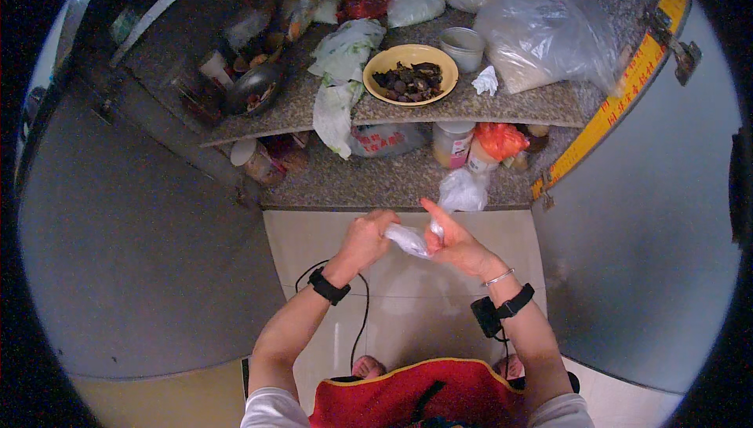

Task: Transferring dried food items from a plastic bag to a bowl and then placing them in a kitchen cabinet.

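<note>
A thin white plastic bag (409, 240) is stretched and bunched between my two hands, in front of the lower shelf. My left hand (366, 239) is closed on its left end. The fingers of my right hand (462, 247) grip its right end, with one digit pointing up and away. Just beyond my right hand is a bulging white plastic bundle (463, 190) at the shelf's front edge. Whether that bundle joins the bag in my hands, I cannot tell. Behind it stand a lidded jar (453, 144) and a container topped with an orange bag (500, 141).
Open cabinet doors flank me, left (141, 239) and right (635, 239). On the upper stone shelf (412, 116) sit a yellow bowl (376, 88) of dark dried food, leafy cabbage (344, 54), a dark pan (254, 91) and a large clear bag (547, 34). Cables hang near my wrists.
</note>
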The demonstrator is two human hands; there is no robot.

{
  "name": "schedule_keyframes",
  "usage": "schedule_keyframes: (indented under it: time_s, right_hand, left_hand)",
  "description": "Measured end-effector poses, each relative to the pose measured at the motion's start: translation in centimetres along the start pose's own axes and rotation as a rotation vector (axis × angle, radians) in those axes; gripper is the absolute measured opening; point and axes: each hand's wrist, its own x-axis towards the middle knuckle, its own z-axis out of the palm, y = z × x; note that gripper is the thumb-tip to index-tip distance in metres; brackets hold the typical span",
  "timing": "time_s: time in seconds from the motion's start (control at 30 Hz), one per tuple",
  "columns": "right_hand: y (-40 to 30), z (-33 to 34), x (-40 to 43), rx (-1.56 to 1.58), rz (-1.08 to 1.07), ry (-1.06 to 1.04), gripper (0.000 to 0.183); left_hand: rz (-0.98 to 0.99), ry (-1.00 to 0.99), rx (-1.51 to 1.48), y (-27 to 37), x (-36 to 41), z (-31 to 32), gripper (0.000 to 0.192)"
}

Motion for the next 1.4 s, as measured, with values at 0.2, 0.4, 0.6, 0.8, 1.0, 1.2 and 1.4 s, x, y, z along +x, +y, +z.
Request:
schedule_keyframes:
  time_s: [0.2, 0.4, 0.6, 0.8, 1.0, 1.2, 1.4]
  right_hand:
    - [-0.6, 2.3, 1.2, -1.021, 0.340, -0.057, 0.048]
    - [1.6, 1.8, -0.2, -0.760, -0.004, -0.136, 0.020]
    - [-1.1, 3.1, 0.7, -0.589, 0.159, 0.163, 0.023]
    - [0.2, 1.4, 1.5, -0.669, -0.233, 0.418, 0.022]
    - [-0.7, 1.9, 0.8, -0.115, -0.135, 0.314, 0.033]
    - [-1.0, 2.6, 0.6, 0.108, -0.113, 0.156, 0.043]
    - [-1.3, 1.9, 0.6, -0.304, -0.135, 0.329, 0.043]
  left_hand:
    - [0.105, -0.027, -0.152, 5.8, -0.4, -1.0, 0.031]
    - [0.063, -0.025, -0.625, 5.1, 1.1, -2.2, 0.028]
    - [-0.341, -0.182, -0.506, 3.1, 0.7, -0.6, 0.028]
    - [-0.520, 0.124, -1.109, 6.3, 0.0, 1.7, 0.022]
    - [-0.546, -0.180, -1.331, 5.0, -0.6, 0.3, 0.042]
    - [-0.509, -0.257, -1.651, 4.1, -1.5, 1.0, 0.043]
    - [-0.489, -0.182, -1.563, 3.4, -1.6, 2.4, 0.034]
